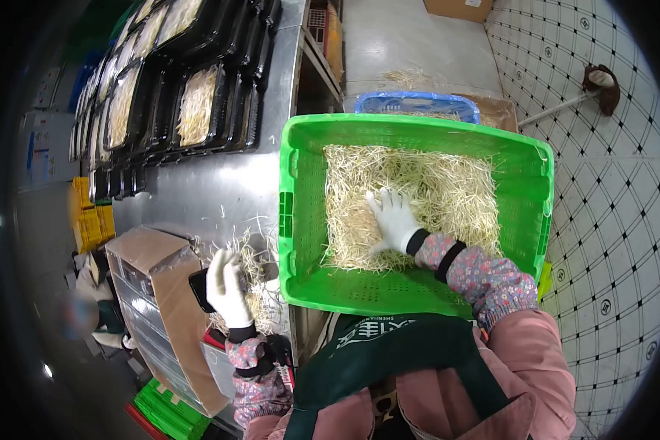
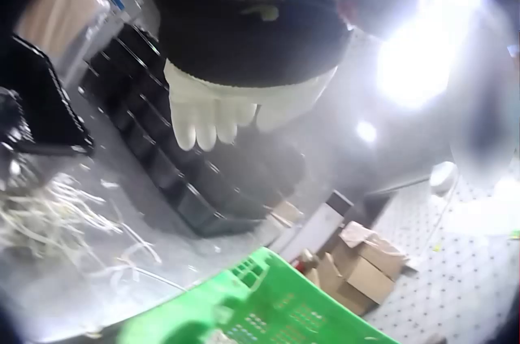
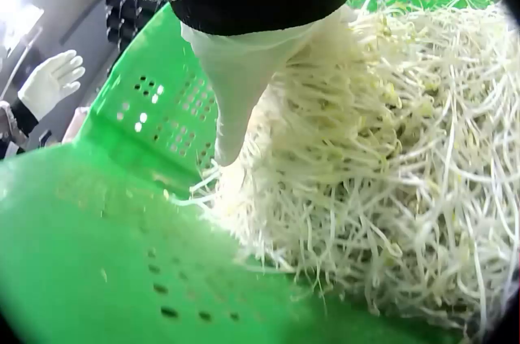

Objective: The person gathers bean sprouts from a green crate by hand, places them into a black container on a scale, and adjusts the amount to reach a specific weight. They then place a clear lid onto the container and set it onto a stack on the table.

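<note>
Bean sprouts (image 1: 447,191) fill much of a green crate (image 1: 418,128) in front of the person. The white-gloved right hand (image 1: 396,224) rests on the sprouts with its fingers spread. In the right wrist view its thumb (image 3: 231,128) points down along the edge of the sprout heap, by the crate's perforated wall. To the left, the gloved left hand (image 1: 229,290) is raised over the metal table, holding nothing, its fingers loosely extended. Close beside it are a black plastic tray (image 1: 199,290) and loose sprouts (image 1: 251,257) scattered on the table.
Stacked black trays (image 1: 231,110), some filled with sprouts, stand at the table's far end. A cardboard box (image 1: 176,308) of black trays sits left of the left hand. A blue basket (image 1: 418,103) is behind the crate. Another person (image 1: 88,308), blurred, is at far left.
</note>
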